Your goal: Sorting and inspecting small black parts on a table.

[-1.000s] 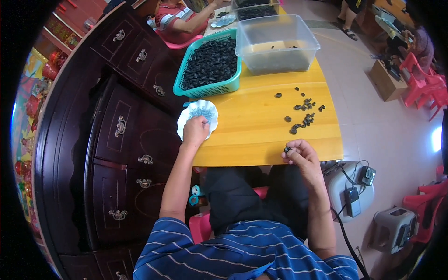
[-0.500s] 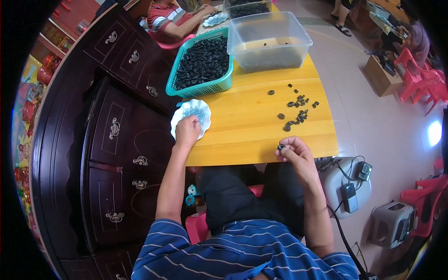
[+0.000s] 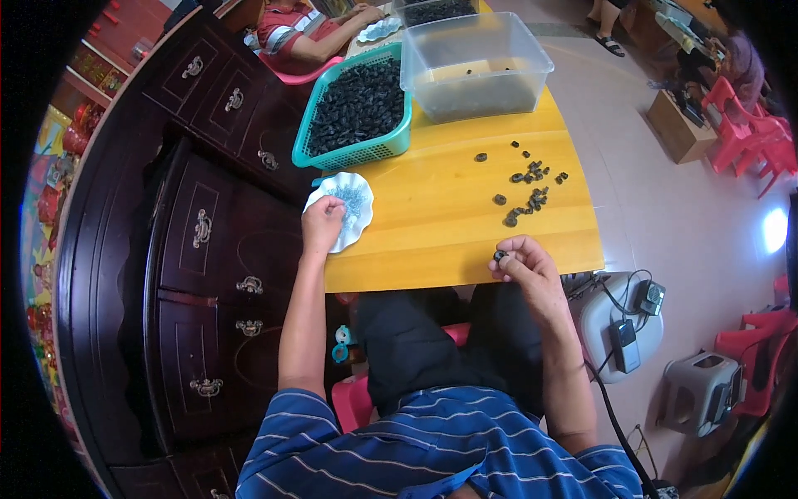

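Note:
My left hand [image 3: 322,223] is over the near left part of a white scalloped plate [image 3: 362,225], its fingers pinched together. Small clear bluish pieces [image 3: 350,197] lie heaped on the plate; whatever sits between those fingertips is too small to make out. At the table's front edge, my right hand [image 3: 532,274] grips a small black ring-shaped part [image 3: 499,256] between thumb and fingers. Several loose black parts [image 3: 536,200] of the same look are scattered on the yellow wooden table [image 3: 432,224] beyond it.
A teal basket [image 3: 366,152] full of black parts stands behind the plate, beside a clear plastic bin [image 3: 474,96] with a few bits in it. Dark wooden drawers [image 3: 199,274] border the left side. Another person [image 3: 303,37] sits at the far end.
My left hand has shifted slightly left on the plate, uncovering more of the bluish pieces. My right hand keeps hold of the black part, almost unmoved. The view has shifted a little.

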